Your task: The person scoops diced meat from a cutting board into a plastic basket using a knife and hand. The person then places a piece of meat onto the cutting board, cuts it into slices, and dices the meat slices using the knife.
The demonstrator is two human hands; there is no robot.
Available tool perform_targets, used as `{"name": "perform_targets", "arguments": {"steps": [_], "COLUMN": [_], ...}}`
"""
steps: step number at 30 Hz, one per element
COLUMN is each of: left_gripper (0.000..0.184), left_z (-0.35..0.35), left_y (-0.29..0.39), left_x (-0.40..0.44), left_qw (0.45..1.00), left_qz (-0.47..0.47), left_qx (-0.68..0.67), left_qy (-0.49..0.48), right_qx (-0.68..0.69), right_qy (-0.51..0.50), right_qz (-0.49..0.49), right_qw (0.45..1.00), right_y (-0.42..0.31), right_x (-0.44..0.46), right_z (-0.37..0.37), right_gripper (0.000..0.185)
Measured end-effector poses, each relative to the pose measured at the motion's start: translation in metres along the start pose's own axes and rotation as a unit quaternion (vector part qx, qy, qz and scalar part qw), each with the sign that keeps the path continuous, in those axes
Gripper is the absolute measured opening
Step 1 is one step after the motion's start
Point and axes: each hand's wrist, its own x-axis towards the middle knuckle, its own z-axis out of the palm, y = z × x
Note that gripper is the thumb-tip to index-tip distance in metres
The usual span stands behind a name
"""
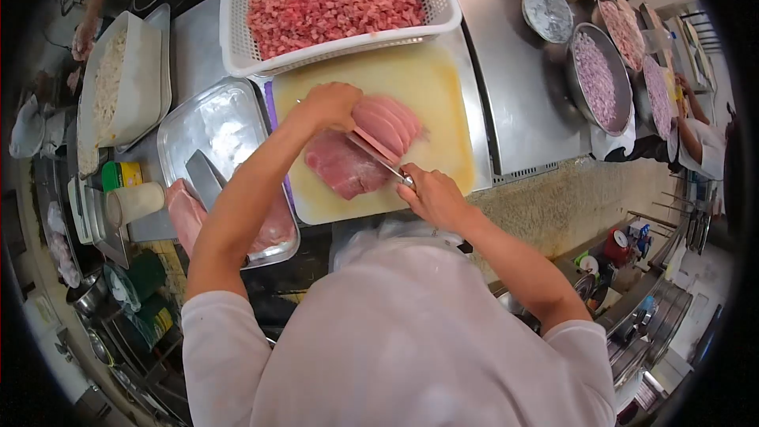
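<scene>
My right hand (433,199) is closed around the handle of a knife (378,153), whose blade slants up and left across a piece of raw meat. My left hand (334,106) bends over the meat at the far end of the blade, fingers curled down and partly hidden. A thin metal tip pokes out beyond it. Several overlapping meat slices (387,122) lie on the blade's far side. The uncut block of meat (345,164) sits on the near side. Both rest on a pale yellow cutting board (435,87).
A white perforated basket (340,45) of diced meat stands behind the board. To the left, a metal tray (207,122) holds meat chunks and a wide blade (207,180). Bowls of chopped purple-white pieces (594,79) stand at right. Other people's arms show at both sides.
</scene>
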Motion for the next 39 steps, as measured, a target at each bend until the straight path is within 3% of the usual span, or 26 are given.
{"name": "perform_targets", "arguments": {"steps": [2,8,11,14,17,20,27,35,39], "left_gripper": [0.048,0.044,0.040,0.042,0.042,0.040,0.033,0.028,0.029], "left_z": [-0.006,0.014,-0.013,-0.053,-0.024,-0.021,-0.003,0.013,-0.005], "left_y": [0.012,0.013,0.032,0.077,0.079,0.085,0.037,0.009,0.007], "left_x": [0.004,-0.007,-0.022,-0.038,-0.043,-0.048,-0.036,-0.022,-0.030], "left_qw": [0.999,0.996,0.972,0.957,0.964,0.985,0.974,0.950,0.989], "left_qz": [-0.025,-0.054,-0.021,-0.071,-0.016,-0.058,-0.119,-0.188,-0.099], "left_qx": [0.015,-0.031,-0.114,-0.149,-0.105,-0.077,-0.098,-0.094,-0.066], "left_qy": [0.029,0.070,0.206,0.239,0.243,0.146,0.164,0.232,0.086], "right_qx": [0.003,0.028,0.070,0.115,0.101,0.093,-0.008,0.026,0.020], "right_qy": [0.015,-0.033,-0.072,-0.028,-0.089,-0.101,-0.137,-0.080,-0.036], "right_qz": [0.012,0.096,0.149,0.098,0.129,0.122,0.111,0.051,0.041], "right_qw": [1.000,0.994,0.984,0.988,0.982,0.983,0.984,0.995,0.998], "right_y": [0.007,0.029,-0.004,-0.023,-0.037,-0.047,-0.077,-0.018,-0.020], "right_x": [-0.019,-0.114,-0.105,-0.096,-0.078,-0.070,-0.031,0.009,0.004], "right_z": [0.002,-0.026,-0.047,-0.048,-0.056,-0.064,-0.059,0.006,0.008], "right_gripper": [0.035,0.041,0.043,0.043,0.042,0.041,0.043,0.034,0.034]}}
